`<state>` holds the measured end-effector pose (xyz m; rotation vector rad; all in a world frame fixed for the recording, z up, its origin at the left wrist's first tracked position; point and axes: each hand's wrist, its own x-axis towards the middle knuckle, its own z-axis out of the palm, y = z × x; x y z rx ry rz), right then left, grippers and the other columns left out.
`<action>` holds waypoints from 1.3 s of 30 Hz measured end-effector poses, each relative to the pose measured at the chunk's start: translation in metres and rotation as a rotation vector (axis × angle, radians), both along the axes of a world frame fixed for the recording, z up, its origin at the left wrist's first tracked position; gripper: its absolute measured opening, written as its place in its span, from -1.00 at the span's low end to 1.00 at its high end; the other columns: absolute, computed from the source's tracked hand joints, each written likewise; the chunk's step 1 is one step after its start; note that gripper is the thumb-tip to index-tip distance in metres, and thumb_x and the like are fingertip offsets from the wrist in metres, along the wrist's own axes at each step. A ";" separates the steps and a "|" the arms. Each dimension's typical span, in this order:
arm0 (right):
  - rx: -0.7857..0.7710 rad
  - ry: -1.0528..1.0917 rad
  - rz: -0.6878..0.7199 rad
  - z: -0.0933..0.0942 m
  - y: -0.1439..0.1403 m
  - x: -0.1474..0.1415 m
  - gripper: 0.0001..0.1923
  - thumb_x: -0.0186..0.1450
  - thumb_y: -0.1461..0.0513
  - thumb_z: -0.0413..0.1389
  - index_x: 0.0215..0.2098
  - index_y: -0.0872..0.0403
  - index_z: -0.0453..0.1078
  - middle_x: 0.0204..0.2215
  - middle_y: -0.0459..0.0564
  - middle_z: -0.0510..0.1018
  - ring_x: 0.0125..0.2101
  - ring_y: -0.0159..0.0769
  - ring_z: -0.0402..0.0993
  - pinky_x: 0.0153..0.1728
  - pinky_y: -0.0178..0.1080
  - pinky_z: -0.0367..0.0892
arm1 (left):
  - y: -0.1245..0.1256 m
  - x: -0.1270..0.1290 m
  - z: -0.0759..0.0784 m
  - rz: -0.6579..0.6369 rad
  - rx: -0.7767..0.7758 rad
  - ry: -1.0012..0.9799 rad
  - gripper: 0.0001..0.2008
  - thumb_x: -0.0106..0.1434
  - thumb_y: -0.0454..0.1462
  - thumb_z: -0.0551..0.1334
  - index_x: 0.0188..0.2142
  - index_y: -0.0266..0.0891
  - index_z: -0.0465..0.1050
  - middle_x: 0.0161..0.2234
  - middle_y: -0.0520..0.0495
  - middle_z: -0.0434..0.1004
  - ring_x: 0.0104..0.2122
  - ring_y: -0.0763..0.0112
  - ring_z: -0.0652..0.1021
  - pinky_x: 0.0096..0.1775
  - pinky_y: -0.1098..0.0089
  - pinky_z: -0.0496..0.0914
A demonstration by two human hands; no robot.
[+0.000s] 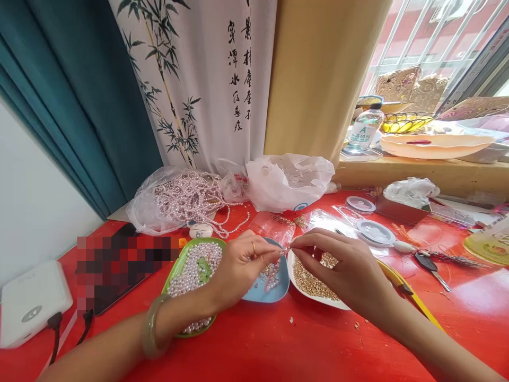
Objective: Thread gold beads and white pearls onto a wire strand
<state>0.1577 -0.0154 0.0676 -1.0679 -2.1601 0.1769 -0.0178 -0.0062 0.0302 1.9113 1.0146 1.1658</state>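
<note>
My left hand (pixel 242 265), with a ring and a bangle, pinches a small beaded piece (pixel 283 251) above the blue dish (pixel 283 289). From the other side, my right hand (pixel 332 260) closes thumb and forefinger on the same piece; fingertips hide most of it. Silvery and pinkish beads lie in the blue dish below. To the left, partly behind my left wrist, a green tray (pixel 174 276) holds pearl beads (pixel 199 260) and a small green item (pixel 204 270). Under my right hand stands a white dish (pixel 338 304) of gold beads (pixel 312 281).
Strings of pearls (pixel 186 196) spill from a plastic bag at the back, beside a white plastic bag (pixel 286 180). On the right lie a yellow cutter (pixel 413 297), a key (pixel 431 268) and spools (pixel 375 232). A white box (pixel 35 305) with cables sits left.
</note>
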 end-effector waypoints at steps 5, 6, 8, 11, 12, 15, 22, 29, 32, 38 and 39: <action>0.079 -0.019 0.030 0.001 -0.003 -0.001 -0.89 0.13 0.35 0.00 -0.45 0.09 0.36 -0.54 -0.07 0.46 -0.56 -0.45 0.32 -0.54 -0.39 0.26 | 0.000 0.000 0.000 0.011 0.073 0.034 -0.84 0.12 -0.24 0.14 -0.42 -0.19 0.49 -0.52 -0.01 0.45 -0.43 0.44 0.36 -0.36 0.39 0.30; 0.123 -0.033 0.034 0.001 -0.003 0.000 -0.89 0.14 0.35 0.00 -0.44 0.09 0.35 -0.54 -0.06 0.46 -0.55 -0.44 0.33 -0.53 -0.37 0.26 | 0.000 0.000 0.000 0.017 0.112 0.054 -0.85 0.12 -0.25 0.14 -0.41 -0.19 0.49 -0.52 -0.01 0.45 -0.44 0.45 0.35 -0.37 0.39 0.29; 0.212 -0.084 0.034 0.000 -0.004 0.001 -0.89 0.15 0.35 -0.01 -0.44 0.11 0.36 -0.53 -0.03 0.45 -0.52 -0.40 0.34 -0.50 -0.35 0.26 | -0.001 -0.001 0.000 0.024 0.203 0.099 -0.84 0.13 -0.27 0.13 -0.38 -0.19 0.49 -0.52 -0.02 0.45 -0.44 0.45 0.33 -0.38 0.39 0.29; 0.295 -0.211 0.034 -0.002 -0.003 0.003 -0.85 0.18 0.33 -0.04 -0.45 0.11 0.36 -0.54 -0.02 0.45 -0.52 -0.38 0.34 -0.51 -0.33 0.26 | -0.001 -0.002 -0.002 0.032 0.317 0.173 -0.83 0.14 -0.30 0.11 -0.35 -0.20 0.48 -0.51 -0.02 0.45 -0.44 0.44 0.31 -0.39 0.40 0.27; 0.306 -0.259 0.034 -0.003 -0.003 0.003 -0.83 0.20 0.32 -0.06 -0.45 0.12 0.37 -0.54 -0.02 0.45 -0.52 -0.38 0.34 -0.51 -0.33 0.25 | -0.002 -0.002 -0.002 0.036 0.343 0.192 -0.83 0.14 -0.31 0.11 -0.34 -0.21 0.48 -0.51 -0.03 0.45 -0.44 0.44 0.30 -0.40 0.41 0.27; 0.312 -0.384 0.027 -0.004 -0.002 0.004 -0.76 0.23 0.32 -0.11 -0.46 0.12 0.38 -0.57 -0.02 0.43 -0.52 -0.36 0.35 -0.52 -0.32 0.24 | -0.002 -0.001 -0.003 0.041 0.398 0.231 -0.83 0.14 -0.32 0.10 -0.33 -0.23 0.47 -0.51 -0.03 0.44 -0.45 0.45 0.27 -0.42 0.42 0.26; 0.412 -0.484 -0.015 -0.008 -0.002 0.001 -0.73 0.19 0.37 -0.13 -0.56 0.14 0.34 -0.64 -0.03 0.39 -0.59 -0.39 0.29 -0.60 -0.35 0.16 | -0.002 0.000 -0.005 0.038 0.466 0.323 -0.83 0.15 -0.33 0.09 -0.36 -0.24 0.46 -0.56 -0.01 0.43 -0.47 0.44 0.22 -0.43 0.42 0.22; 0.155 -0.126 -0.136 -0.013 0.005 0.000 -0.88 0.04 0.38 -0.04 -0.57 0.10 0.29 -0.65 -0.11 0.39 -0.65 -0.46 0.24 -0.64 -0.40 0.16 | -0.002 -0.001 -0.003 0.025 0.436 0.343 -0.80 0.16 -0.35 0.06 -0.47 -0.29 0.44 -0.61 -0.01 0.37 -0.51 0.47 0.22 -0.44 0.42 0.21; -0.189 0.074 -0.088 -0.009 0.006 0.001 -0.90 0.11 0.32 -0.03 -0.54 0.09 0.28 -0.67 -0.15 0.38 -0.66 -0.49 0.26 -0.66 -0.43 0.19 | -0.002 -0.002 0.001 0.015 0.370 0.314 -0.78 0.17 -0.33 0.06 -0.54 -0.29 0.42 -0.63 0.00 0.34 -0.52 0.48 0.23 -0.44 0.43 0.20; -0.007 0.030 0.010 -0.005 0.006 0.002 -0.88 0.13 0.32 0.00 -0.37 0.09 0.36 -0.48 -0.04 0.47 -0.53 -0.43 0.34 -0.52 -0.36 0.29 | 0.000 -0.003 0.003 0.013 0.279 0.251 -0.77 0.17 -0.30 0.06 -0.52 -0.27 0.44 -0.60 -0.01 0.38 -0.50 0.47 0.29 -0.42 0.42 0.23; 0.054 0.000 0.028 -0.005 0.006 0.003 -0.87 0.14 0.32 0.00 -0.36 0.09 0.37 -0.47 -0.03 0.47 -0.52 -0.42 0.35 -0.51 -0.35 0.29 | 0.000 -0.004 0.003 0.013 0.280 0.250 -0.78 0.17 -0.30 0.06 -0.50 -0.26 0.45 -0.60 -0.01 0.38 -0.50 0.47 0.29 -0.41 0.42 0.23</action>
